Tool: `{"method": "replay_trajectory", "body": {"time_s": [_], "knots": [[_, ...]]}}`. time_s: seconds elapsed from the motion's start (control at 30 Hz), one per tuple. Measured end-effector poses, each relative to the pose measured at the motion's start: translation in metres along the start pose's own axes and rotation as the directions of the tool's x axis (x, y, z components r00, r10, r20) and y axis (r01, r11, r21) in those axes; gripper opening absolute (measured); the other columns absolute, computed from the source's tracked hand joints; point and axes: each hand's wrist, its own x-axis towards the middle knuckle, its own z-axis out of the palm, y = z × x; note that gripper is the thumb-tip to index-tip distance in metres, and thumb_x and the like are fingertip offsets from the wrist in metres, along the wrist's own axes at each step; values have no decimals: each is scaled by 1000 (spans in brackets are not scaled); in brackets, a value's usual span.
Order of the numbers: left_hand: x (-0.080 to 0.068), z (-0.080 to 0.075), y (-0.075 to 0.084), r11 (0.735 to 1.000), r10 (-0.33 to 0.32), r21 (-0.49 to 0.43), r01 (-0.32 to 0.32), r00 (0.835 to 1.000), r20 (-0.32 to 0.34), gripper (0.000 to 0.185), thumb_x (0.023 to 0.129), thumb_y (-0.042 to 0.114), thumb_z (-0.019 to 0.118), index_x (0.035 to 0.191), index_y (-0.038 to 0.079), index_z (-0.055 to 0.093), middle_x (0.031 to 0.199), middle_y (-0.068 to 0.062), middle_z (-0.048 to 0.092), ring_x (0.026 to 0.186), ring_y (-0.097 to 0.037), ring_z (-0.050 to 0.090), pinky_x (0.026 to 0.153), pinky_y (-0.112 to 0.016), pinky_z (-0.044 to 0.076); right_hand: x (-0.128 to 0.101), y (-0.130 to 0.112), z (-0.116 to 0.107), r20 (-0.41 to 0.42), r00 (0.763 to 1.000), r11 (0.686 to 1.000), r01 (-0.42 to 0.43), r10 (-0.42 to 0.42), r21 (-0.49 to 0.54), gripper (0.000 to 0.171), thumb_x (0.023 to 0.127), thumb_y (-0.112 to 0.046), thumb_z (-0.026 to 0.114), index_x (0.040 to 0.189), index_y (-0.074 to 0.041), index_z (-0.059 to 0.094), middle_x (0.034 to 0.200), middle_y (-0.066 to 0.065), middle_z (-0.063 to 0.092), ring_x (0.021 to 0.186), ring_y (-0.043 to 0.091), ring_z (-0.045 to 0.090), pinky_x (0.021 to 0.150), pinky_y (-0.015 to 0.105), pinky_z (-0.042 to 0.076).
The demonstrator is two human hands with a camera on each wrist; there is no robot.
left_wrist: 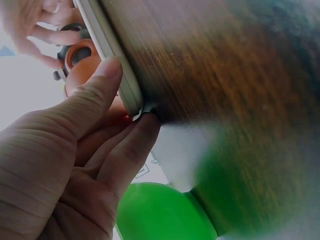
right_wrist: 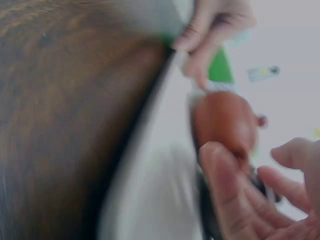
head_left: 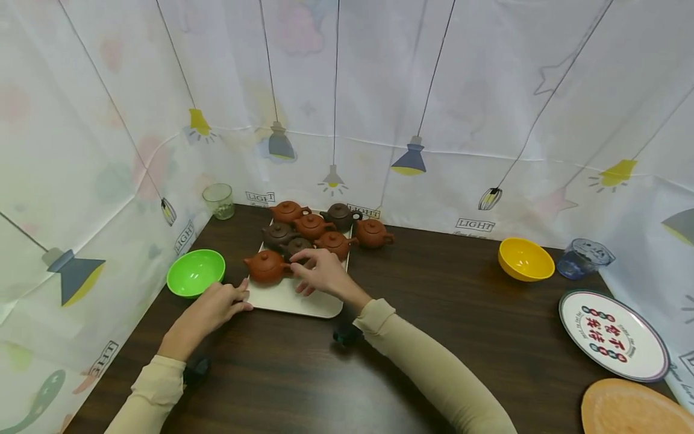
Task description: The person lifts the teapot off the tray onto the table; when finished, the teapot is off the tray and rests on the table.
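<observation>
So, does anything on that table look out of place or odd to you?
One thing: a reddish teapot stands on the dark table just off the right edge of the cream tray, while the other teapots sit on the tray. Nothing looks spilled or broken.

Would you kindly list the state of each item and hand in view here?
left hand: pinches the tray's corner
right hand: fingers loosely spread at the teapots, holding nothing clearly
tray: flat on the table, loaded with teapots
front teapot: upright, lid on
rightmost teapot: upright, off the tray, on the table
green bowl: upright, empty
yellow bowl: upright, empty
clear cup: upright
</observation>
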Motion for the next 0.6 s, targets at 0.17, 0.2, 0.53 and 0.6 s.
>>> {"method": "replay_trajectory", "body": {"time_s": [0.17, 0.2, 0.53, 0.6], "knots": [[1, 2, 0, 1000, -13, 9, 13, 1000, 7, 43, 95, 18, 80, 66, 17, 48, 63, 7, 46, 53, -5, 30, 52, -20, 27, 2, -1, 23, -31, 998, 996, -55, 53, -73, 32, 111, -27, 60, 131, -5, 71, 90, 20, 81, 66, 34, 79, 56, 41, 64], [2, 2, 0, 1000, -15, 7, 14, 1000, 9, 42, 95, 17, 80, 66, 17, 49, 64, 4, 54, 53, -5, 31, 52, -20, 27, 1, 0, 25, -43, 998, 995, -59, 55, -82, 32, 112, -29, 59, 129, -6, 72, 86, 19, 81, 65, 33, 79, 56, 41, 64], [-1, 0, 2, 1000, -11, 2, 11, 1000, 6, 42, 94, 17, 80, 65, 17, 50, 117, -25, 79, 52, -5, 30, 51, -20, 28, -2, 6, 42, -125, 951, 889, -211, 283, 407, 30, 104, -28, 74, 116, -1, 81, 112, 17, 81, 99, 27, 83, 101, 37, 62], [-1, 0, 2, 1000, -4, 5, 4, 1000, 0, 43, 94, 17, 80, 65, 17, 49, 122, -25, 77, 52, -5, 30, 51, -21, 27, -2, 7, 43, -97, 941, 829, -233, 324, 508, 30, 103, -25, 76, 119, 0, 80, 118, 21, 80, 106, 29, 81, 104, 37, 60]]}}
